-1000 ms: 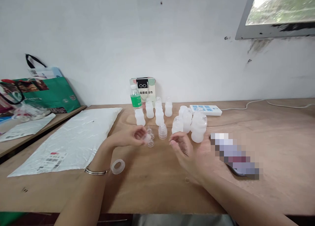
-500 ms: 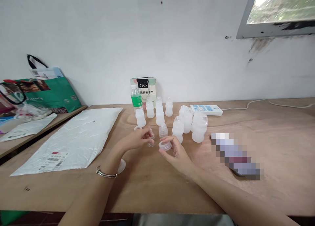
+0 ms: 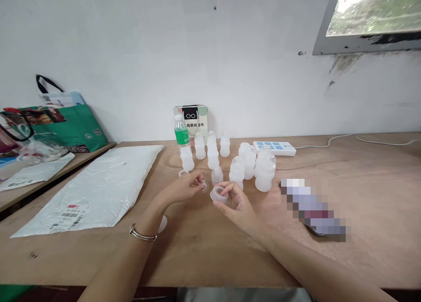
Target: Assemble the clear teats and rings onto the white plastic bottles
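Observation:
My right hand (image 3: 237,204) grips a translucent screw ring (image 3: 217,197) of a baby bottle between thumb and fingers, its opening tilted up. To its left, the fingertips of my left hand (image 3: 189,186) are pinched on a small clear piece (image 3: 204,186) that looks like a bottle nipple, partly hidden by the fingers. Just behind the ring stands a clear bottle cap (image 3: 217,175). Another ring (image 3: 183,173) lies behind my left hand, and a clear disc (image 3: 162,224) is half covered by my left wrist.
Several frosted baby bottles (image 3: 264,179) stand behind my hands, beside a green-labelled water bottle (image 3: 182,133) and a small paper bag (image 3: 200,118). A power strip (image 3: 274,148) lies behind on the right. A white mailer (image 3: 98,188) lies left, a blurred-out object (image 3: 315,210) right.
My left fingers have closed on a clear piece; two such pieces showed by them before, one shows now. My right hand has tilted the ring, its opening turned more toward me.

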Demonstrator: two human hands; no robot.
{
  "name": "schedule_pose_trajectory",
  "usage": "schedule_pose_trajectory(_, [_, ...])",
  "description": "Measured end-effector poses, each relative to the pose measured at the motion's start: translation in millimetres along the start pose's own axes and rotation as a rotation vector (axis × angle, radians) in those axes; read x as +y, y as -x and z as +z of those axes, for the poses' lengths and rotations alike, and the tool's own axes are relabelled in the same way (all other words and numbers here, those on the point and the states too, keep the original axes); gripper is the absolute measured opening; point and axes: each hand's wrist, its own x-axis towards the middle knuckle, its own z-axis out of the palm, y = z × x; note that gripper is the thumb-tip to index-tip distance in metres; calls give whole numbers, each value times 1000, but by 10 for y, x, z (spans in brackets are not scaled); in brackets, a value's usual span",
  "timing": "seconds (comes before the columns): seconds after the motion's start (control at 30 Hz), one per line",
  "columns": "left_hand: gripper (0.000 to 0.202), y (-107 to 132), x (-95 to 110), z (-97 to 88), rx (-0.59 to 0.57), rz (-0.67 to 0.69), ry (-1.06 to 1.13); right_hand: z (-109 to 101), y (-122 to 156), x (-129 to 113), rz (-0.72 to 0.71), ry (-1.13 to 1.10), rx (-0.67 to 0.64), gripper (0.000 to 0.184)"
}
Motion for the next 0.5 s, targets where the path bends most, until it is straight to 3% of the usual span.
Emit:
schedule_pose_trajectory(0.17, [16,80,251,-37,90,122,314,-35,-62,-122,24,-172,162,29])
schedule_pose_trajectory(0.37, [17,97,431,33,442,310,358,-60,-85,-165,142,-469,227,20])
schedule_pose_trajectory(0.43, [17,120,437,4,467,336,365,-54,-70,-164,190,-556,211,21])
schedule_pose_trajectory(0.5, [21,148,431,-36,412,365,385,-50,-59,-166,230,-595,182,23])
